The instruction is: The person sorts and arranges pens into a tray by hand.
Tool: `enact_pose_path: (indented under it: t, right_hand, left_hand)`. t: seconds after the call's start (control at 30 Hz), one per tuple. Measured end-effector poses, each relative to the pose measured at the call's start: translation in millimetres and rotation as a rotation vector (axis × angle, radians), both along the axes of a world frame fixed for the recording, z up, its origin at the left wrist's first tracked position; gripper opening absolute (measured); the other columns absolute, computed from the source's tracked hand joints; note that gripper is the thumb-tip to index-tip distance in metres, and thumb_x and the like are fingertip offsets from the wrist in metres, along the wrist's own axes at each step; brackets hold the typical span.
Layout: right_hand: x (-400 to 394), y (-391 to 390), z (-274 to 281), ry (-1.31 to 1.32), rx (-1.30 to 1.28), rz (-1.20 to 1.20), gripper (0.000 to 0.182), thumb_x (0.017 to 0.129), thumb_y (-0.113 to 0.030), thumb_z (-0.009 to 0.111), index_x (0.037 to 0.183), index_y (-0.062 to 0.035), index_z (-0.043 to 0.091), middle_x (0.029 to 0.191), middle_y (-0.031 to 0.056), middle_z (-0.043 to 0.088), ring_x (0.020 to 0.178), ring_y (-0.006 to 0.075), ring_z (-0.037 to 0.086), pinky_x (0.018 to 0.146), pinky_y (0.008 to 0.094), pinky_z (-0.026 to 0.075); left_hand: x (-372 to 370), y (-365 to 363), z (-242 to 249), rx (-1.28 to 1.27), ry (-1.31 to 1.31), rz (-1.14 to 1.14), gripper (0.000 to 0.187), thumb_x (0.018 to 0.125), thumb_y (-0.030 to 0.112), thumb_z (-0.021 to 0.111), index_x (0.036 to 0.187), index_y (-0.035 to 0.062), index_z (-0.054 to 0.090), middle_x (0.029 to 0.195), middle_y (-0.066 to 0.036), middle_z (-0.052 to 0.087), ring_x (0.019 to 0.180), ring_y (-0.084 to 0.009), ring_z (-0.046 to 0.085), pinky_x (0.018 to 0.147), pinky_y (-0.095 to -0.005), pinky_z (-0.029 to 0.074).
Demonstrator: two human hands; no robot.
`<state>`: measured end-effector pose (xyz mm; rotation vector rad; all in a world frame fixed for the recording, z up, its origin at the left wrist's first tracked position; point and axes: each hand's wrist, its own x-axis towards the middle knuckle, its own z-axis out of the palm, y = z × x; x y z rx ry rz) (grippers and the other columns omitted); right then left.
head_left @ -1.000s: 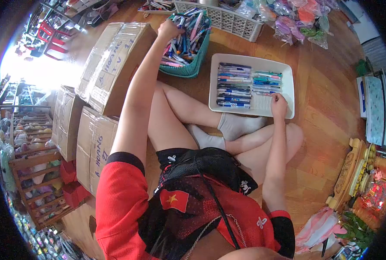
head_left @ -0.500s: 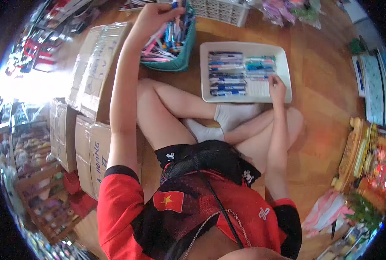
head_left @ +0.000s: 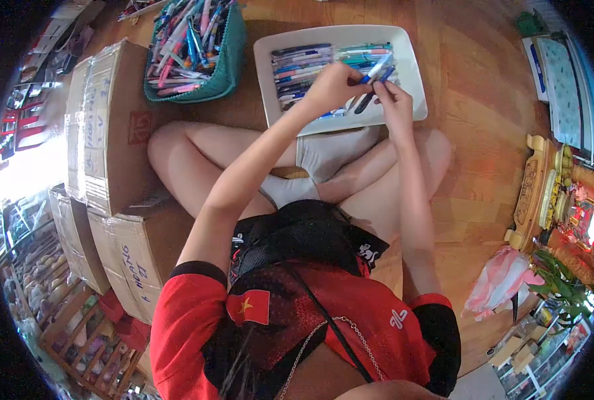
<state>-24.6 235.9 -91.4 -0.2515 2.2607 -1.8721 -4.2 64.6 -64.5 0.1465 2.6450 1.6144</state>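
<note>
My left hand (head_left: 332,88) is closed on a blue-and-white pen (head_left: 377,68) above the white tray (head_left: 414,80). Close beside it, my right hand (head_left: 397,110) pinches a dark pen (head_left: 364,103) between thumb and fingers. The fingertips of both hands nearly meet. Beneath them, pens lie side by side in the tray in two columns; the left column (head_left: 300,59) is mostly dark blue and white, and the right one (head_left: 360,52) has green and pink ones on top. My hands hide part of these rows.
A teal basket (head_left: 234,63) heaped with loose pens stands left of the tray. Taped cardboard boxes (head_left: 120,127) rise beside my left leg. My crossed legs with white socks (head_left: 334,150) border the tray's near side. To the right is wooden floor (head_left: 477,140).
My left hand has come from over the basket to the tray with a pen. My right hand has lifted off the tray's right column and now holds a dark pen. The view has shifted.
</note>
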Motion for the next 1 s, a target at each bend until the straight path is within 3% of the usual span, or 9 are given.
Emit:
enact_pose_path:
  t: [0.03, 0.07, 0.13, 0.17, 0.27, 0.37, 0.47, 0.73, 1.0]
  right_hand:
    - [-4.0, 0.9, 2.6, 0.018, -0.018, -0.024, 0.021, 0.086, -0.02, 0.062, 0.095, -0.0021, 0.068, 0.074, 0.004, 0.064, 0.068, 0.0115, 0.058, 0.063, 0.0246, 0.045]
    - [-10.4, 4.4, 2.3, 0.152, 0.14, 0.009, 0.02, 0.085, -0.02, 0.063, 0.097, -0.0048, 0.068, 0.078, 0.0073, 0.065, 0.071, 0.0161, 0.06, 0.065, 0.0272, 0.046]
    - [-23.8, 9.3, 7.3, 0.423, 0.455, 0.083, 0.022, 0.083, -0.019, 0.064, 0.102, -0.0102, 0.069, 0.084, 0.0138, 0.067, 0.078, 0.0254, 0.064, 0.069, 0.0326, 0.049]
    - [-24.8, 7.9, 14.1, 0.535, 0.632, 0.176, 0.02, 0.08, -0.017, 0.063, 0.1, -0.0137, 0.068, 0.088, 0.0179, 0.065, 0.083, 0.0334, 0.062, 0.071, 0.0406, 0.048]
    - [-46.3, 13.8, -26.8, 0.556, 0.921, 0.464, 0.025, 0.078, -0.016, 0.064, 0.102, -0.0083, 0.062, 0.093, 0.0143, 0.064, 0.086, 0.0332, 0.06, 0.074, 0.0435, 0.046]
    - [-44.4, 5.4, -34.0, 0.551, 1.069, 0.515, 0.023, 0.077, -0.016, 0.065, 0.098, -0.0071, 0.058, 0.094, 0.0106, 0.063, 0.091, 0.0309, 0.058, 0.077, 0.0428, 0.046]
    - [-47.7, 7.5, -40.5, 0.742, 0.918, 0.561, 0.022, 0.076, -0.014, 0.064, 0.096, -0.0083, 0.059, 0.096, 0.0082, 0.06, 0.096, 0.0281, 0.056, 0.079, 0.0408, 0.046]
    - [-47.5, 4.5, -47.1, 0.663, 0.964, 0.497, 0.02, 0.077, -0.012, 0.063, 0.096, -0.0081, 0.059, 0.093, 0.0073, 0.058, 0.095, 0.0267, 0.055, 0.081, 0.0383, 0.045]
    - [-48.1, -1.7, -41.9, 0.627, 1.016, 0.474, 0.017, 0.079, -0.012, 0.061, 0.095, -0.0083, 0.06, 0.094, 0.0081, 0.059, 0.096, 0.027, 0.055, 0.08, 0.0378, 0.045]
  left_hand:
    - [3.0, -2.9, 2.8, 0.002, -0.019, 0.044, 0.026, 0.081, 0.026, 0.067, 0.077, 0.0, 0.067, 0.05, -0.009, 0.048, 0.048, -0.01, 0.038, 0.046, -0.0323, 0.035]
    - [3.2, -10.1, -0.3, 0.03, -0.059, 0.064, 0.026, 0.079, 0.025, 0.067, 0.075, -0.0009, 0.067, 0.053, -0.013, 0.055, 0.045, -0.0152, 0.047, 0.048, -0.0343, 0.039]
    - [9.8, -25.5, -8.0, 0.213, -0.012, 0.169, 0.027, 0.081, 0.024, 0.066, 0.075, -0.0019, 0.067, 0.053, -0.006, 0.057, 0.047, -0.0092, 0.046, 0.046, -0.0326, 0.038]
    - [14.6, -33.7, -8.6, 0.21, 0.025, 0.211, 0.028, 0.083, 0.024, 0.065, 0.074, -0.0025, 0.067, 0.054, -0.002, 0.056, 0.051, -0.0055, 0.044, 0.047, -0.0298, 0.038]
    - [26.2, -59.3, -21.3, 0.213, 0.003, 0.261, 0.025, 0.083, 0.023, 0.065, 0.079, -0.0016, 0.068, 0.056, -0.003, 0.056, 0.054, -0.0054, 0.045, 0.05, -0.0264, 0.038]
    - [38.8, -74.0, -24.7, 0.227, -0.034, 0.295, 0.024, 0.084, 0.022, 0.065, 0.085, -0.0017, 0.068, 0.062, -0.001, 0.06, 0.06, -0.0048, 0.047, 0.054, -0.0237, 0.039]
    - [47.9, -78.2, -22.4, 0.301, -0.091, 0.319, 0.023, 0.084, 0.02, 0.065, 0.093, -0.0015, 0.068, 0.069, -0.002, 0.063, 0.065, -0.0042, 0.05, 0.059, -0.023, 0.042]
    - [50.7, -87.9, -31.4, 0.227, -0.162, 0.295, 0.024, 0.086, 0.019, 0.063, 0.099, -0.0006, 0.068, 0.083, -0.003, 0.067, 0.076, -0.0045, 0.053, 0.071, -0.0219, 0.045]
    - [50.8, -87.7, -38.5, 0.332, -0.071, 0.303, 0.024, 0.084, 0.018, 0.064, 0.096, -0.0026, 0.067, 0.083, -0.006, 0.068, 0.077, -0.0068, 0.056, 0.073, -0.0234, 0.046]
